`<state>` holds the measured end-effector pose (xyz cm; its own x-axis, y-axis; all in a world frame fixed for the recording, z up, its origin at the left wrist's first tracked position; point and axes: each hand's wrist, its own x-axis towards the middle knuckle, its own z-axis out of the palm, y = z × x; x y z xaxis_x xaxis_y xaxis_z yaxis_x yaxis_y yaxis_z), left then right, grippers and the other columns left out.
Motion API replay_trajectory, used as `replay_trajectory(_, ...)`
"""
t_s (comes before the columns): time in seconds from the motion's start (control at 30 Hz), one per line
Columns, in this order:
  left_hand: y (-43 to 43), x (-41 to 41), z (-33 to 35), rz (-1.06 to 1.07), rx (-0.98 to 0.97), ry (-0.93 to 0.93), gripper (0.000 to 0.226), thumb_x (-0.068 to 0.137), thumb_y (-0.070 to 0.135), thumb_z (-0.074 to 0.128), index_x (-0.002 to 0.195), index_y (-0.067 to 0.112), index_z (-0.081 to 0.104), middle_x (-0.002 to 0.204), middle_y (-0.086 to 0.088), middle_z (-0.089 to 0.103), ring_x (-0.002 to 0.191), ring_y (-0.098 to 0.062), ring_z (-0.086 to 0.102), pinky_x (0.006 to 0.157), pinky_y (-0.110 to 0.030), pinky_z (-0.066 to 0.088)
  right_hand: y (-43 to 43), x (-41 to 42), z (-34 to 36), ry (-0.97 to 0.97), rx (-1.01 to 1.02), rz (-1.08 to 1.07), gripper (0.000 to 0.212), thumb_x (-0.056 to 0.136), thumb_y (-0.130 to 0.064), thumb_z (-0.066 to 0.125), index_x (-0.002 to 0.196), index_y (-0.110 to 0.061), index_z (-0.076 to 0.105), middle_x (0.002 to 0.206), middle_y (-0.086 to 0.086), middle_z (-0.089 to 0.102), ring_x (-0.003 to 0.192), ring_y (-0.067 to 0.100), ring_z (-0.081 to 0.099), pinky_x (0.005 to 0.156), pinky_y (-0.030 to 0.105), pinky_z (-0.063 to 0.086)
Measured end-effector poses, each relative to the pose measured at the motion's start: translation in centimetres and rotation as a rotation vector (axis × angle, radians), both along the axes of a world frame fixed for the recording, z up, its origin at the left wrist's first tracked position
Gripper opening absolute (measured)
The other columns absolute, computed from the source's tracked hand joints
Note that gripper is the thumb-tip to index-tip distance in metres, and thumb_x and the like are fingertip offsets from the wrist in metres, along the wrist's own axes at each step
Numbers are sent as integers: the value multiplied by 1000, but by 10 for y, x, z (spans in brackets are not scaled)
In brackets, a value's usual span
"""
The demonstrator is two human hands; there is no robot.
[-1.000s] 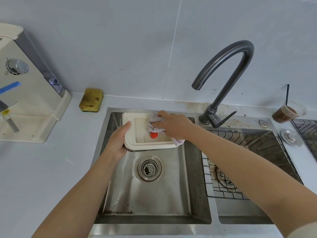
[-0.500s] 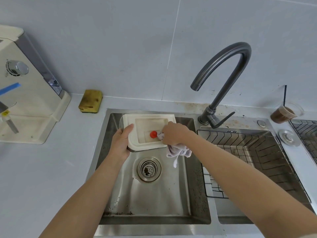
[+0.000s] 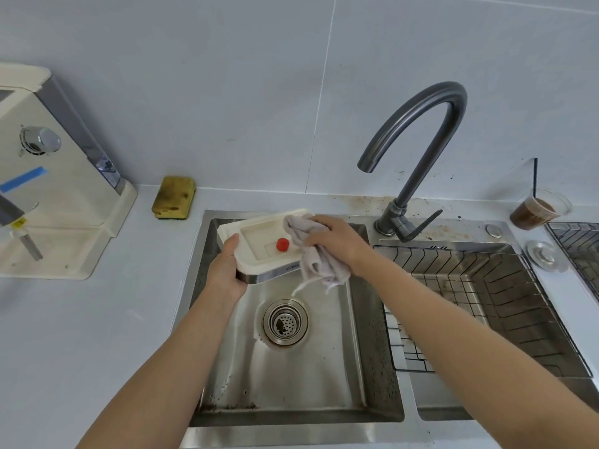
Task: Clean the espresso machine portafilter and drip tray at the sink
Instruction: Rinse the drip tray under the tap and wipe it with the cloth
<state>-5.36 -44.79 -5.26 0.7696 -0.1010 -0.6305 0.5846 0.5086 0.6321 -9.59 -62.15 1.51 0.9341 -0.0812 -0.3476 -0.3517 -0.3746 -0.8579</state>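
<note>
Over the left sink basin (image 3: 291, 377), my left hand (image 3: 227, 270) grips the near-left edge of the cream drip tray (image 3: 256, 238), which is tilted toward me. A small red float (image 3: 282, 244) sits inside the tray. My right hand (image 3: 337, 241) is closed on a crumpled grey cloth (image 3: 316, 257), pressed against the tray's right side, with the cloth's tail hanging down over the basin. The cream espresso machine (image 3: 48, 189) stands on the counter at the left. No portafilter is clearly visible.
A dark curved faucet (image 3: 421, 150) rises behind the sink. A wire rack (image 3: 470, 306) fills the right basin. A yellow sponge (image 3: 174, 198) lies behind the sink's left corner. A plastic cup of brown drink with a straw (image 3: 536, 212) stands at the far right.
My right hand with the cloth has slid from the tray's near-right edge up to its far-right corner. My left hand has turned the tray, showing its metal front edge.
</note>
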Motion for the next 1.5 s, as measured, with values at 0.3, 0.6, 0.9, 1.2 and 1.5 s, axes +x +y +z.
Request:
replay_trajectory(0.3,-26,0,21,24,-115,40,37,95,42,36,94,10,54,88,-11,57,79,-22,56,76,-34,47,81,-34,-26,-506,-420,-124,38,88,-23,53,126,-26,49,135,5,33,103,27,55,72,37,53)
replay_trajectory(0.6,-22,-6,18,94,-151,91,23,95,30,42,87,12,54,86,-7,60,76,-18,58,65,-29,51,67,-30,-45,-727,-682,-141,37,76,-27,46,114,-29,46,117,4,36,80,30,65,45,25,47)
replay_trajectory(0.9,6,-12,5,0,-166,-61,22,95,27,45,107,16,59,72,2,75,86,-16,63,79,-33,54,26,-26,-44,-647,-637,-331,38,83,-19,57,118,-28,45,125,23,49,96,39,59,63,42,53)
replay_trajectory(1.2,57,-1,0,-236,-42,-218,40,93,35,42,129,21,50,119,-5,64,102,-22,64,76,-40,56,-23,-24,-37,-314,-73,-175,22,91,-21,51,109,-25,64,104,8,59,94,11,59,92,28,49)
replay_trajectory(1.5,61,12,2,-348,21,-207,29,95,30,41,115,20,58,114,-6,67,97,-21,67,76,-37,57,-24,-5,-33,-330,-161,-88,20,96,-12,45,102,-8,63,113,27,61,80,14,60,74,13,48)
